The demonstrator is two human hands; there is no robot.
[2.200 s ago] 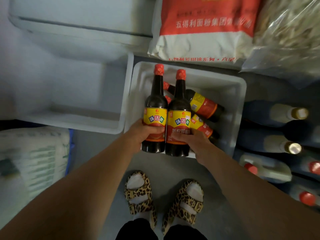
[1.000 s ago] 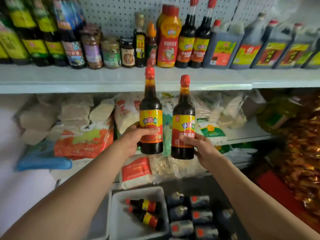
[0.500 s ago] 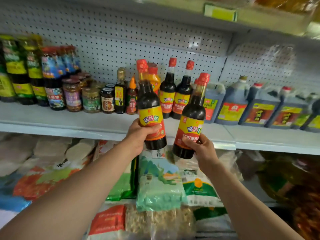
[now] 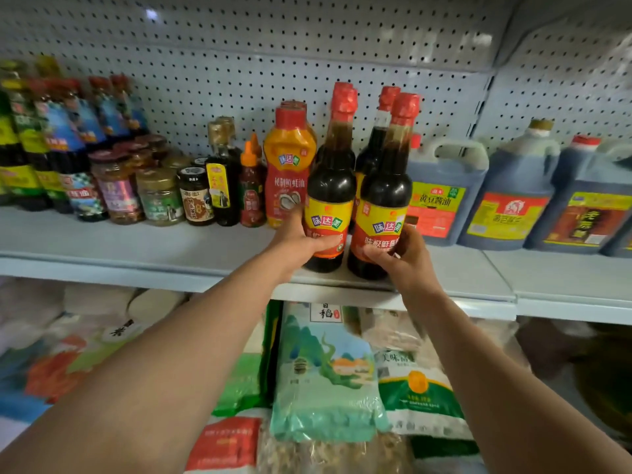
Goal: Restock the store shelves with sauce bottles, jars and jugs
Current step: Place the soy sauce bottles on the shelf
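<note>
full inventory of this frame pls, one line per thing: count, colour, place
held soy sauce bottles: 2, dark with red caps and yellow-red labels, at the front edge of the shelf
matching bottles: at least 2, directly behind the held pair
squeeze bottle: orange-red, left of the held pair
jars: several, mixed colours, shelf left of centre
jugs: at least 3, dark, shelf right
bags: several, green and red, lower shelf
left hand: grips the left bottle
right hand: grips the right bottle

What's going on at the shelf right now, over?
Left hand grips one soy bottle, right hand the other. Both at shelf front. Matching bottles behind.
</note>
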